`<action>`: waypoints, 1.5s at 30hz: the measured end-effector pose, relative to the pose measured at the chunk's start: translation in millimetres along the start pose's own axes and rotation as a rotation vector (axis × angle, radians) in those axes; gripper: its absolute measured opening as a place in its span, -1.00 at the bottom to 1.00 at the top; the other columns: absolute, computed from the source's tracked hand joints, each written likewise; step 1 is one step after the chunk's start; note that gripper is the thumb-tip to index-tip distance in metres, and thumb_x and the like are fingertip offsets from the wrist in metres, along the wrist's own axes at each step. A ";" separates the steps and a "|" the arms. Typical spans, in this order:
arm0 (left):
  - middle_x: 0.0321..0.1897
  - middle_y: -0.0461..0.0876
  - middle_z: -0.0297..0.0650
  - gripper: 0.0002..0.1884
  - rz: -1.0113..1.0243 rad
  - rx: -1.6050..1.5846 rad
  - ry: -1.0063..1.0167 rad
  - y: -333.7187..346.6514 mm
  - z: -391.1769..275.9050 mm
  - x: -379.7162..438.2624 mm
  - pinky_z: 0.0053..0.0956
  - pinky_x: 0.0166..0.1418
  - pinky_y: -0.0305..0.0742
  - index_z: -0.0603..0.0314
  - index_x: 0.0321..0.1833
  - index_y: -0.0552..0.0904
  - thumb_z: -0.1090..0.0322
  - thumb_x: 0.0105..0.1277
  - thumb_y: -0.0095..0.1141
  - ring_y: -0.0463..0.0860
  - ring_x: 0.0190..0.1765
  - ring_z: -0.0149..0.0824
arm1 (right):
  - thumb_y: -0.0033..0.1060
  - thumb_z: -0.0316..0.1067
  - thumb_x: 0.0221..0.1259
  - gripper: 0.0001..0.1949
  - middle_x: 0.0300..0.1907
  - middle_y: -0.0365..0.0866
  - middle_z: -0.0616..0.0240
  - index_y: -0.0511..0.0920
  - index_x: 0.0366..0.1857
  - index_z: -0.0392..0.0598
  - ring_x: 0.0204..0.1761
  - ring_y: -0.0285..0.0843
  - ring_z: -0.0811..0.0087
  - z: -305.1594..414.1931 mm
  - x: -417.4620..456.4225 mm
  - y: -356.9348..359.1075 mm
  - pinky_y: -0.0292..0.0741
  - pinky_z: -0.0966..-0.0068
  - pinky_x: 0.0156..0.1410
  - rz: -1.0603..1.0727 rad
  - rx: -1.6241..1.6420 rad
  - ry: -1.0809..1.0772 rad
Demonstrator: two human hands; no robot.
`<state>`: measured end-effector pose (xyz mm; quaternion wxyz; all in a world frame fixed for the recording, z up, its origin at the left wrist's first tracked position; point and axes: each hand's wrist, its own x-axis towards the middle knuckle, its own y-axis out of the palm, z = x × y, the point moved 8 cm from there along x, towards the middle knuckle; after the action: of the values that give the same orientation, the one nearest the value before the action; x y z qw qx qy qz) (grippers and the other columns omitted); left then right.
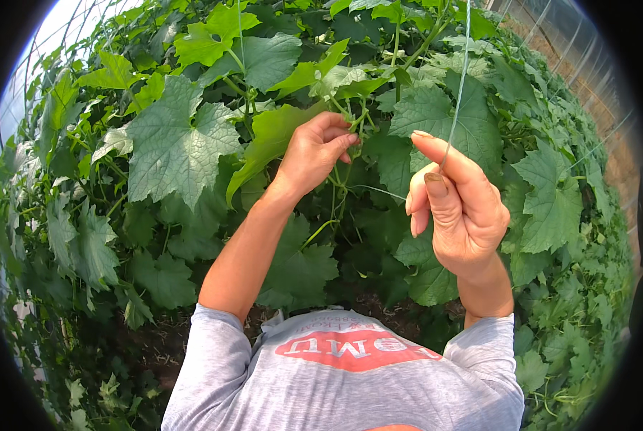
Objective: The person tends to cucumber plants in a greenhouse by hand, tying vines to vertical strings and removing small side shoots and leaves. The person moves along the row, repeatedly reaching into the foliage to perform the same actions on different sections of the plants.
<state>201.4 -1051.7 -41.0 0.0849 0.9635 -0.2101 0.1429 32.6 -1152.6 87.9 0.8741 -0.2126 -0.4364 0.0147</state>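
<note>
My left hand (pixel 315 153) is closed around part of a climbing cucurbit vine (pixel 358 119), with thumb and fingertips at its green stem. To the right, my right hand (pixel 461 207) pinches a pale support twine (pixel 461 86) between thumb and fingers. The twine rises from that grip past the top of the view. Below the grip, a thin length of twine (pixel 378 190) runs left to the stems under my left hand. A large lobed leaf (pixel 184 137) hangs left of my left hand, and another broad leaf (pixel 450 121) lies behind the twine.
Dense foliage surrounds both hands. Another twine (pixel 240 32) hangs at the upper left, and a slanting one (pixel 604 141) crosses at the right. Greenhouse framing (pixel 537 21) shows at the upper right. Dark soil (pixel 162 345) is visible low between the plants.
</note>
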 end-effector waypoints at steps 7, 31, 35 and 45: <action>-0.32 0.69 -0.28 -0.79 0.104 0.165 0.016 37.6 -17.8 4.6 -0.59 -0.35 0.53 0.35 -0.04 0.66 0.47 0.30 0.24 0.59 -0.44 -0.52 | 0.20 -0.50 0.18 -0.85 -0.45 0.62 0.17 0.53 -0.19 -0.20 -0.45 0.63 0.17 -58.0 -40.8 30.1 0.53 0.34 -0.41 0.052 -0.617 -0.092; -0.33 0.70 -0.12 -0.75 0.198 -0.076 -0.016 21.7 -27.5 18.2 -0.44 -0.15 0.67 0.45 -0.04 0.63 0.35 0.41 0.11 0.72 -0.31 -0.31 | 0.10 -0.43 0.33 -0.89 -0.48 0.62 0.03 0.45 -0.14 -0.10 -0.40 0.60 -0.06 -107.3 -1.7 -21.6 0.48 0.15 -0.34 0.064 -0.549 0.198; -0.31 0.70 -0.10 -0.73 0.214 -0.069 -0.022 24.3 -30.4 15.7 -0.44 -0.14 0.67 0.46 -0.02 0.62 0.33 0.41 0.11 0.72 -0.31 -0.31 | 0.12 -0.45 0.31 -0.93 -0.46 0.62 0.03 0.47 -0.23 -0.14 -0.38 0.60 -0.03 -114.3 12.9 -30.1 0.50 0.20 -0.31 0.025 -0.531 0.198; -0.30 0.70 -0.11 -0.72 0.263 -0.074 -0.080 24.8 -28.1 15.5 -0.43 -0.15 0.66 0.43 -0.03 0.64 0.30 0.39 0.15 0.72 -0.31 -0.31 | 0.24 -0.41 0.29 -0.84 -0.30 0.66 0.48 0.65 -0.11 -0.17 -0.35 0.48 0.71 -157.8 33.1 -9.9 0.38 0.68 -0.33 -0.012 0.236 0.430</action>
<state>197.5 -1073.6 -7.1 0.0924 0.9287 -0.3429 0.1066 172.9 -1211.2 33.3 0.9658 -0.1048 -0.2367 0.0149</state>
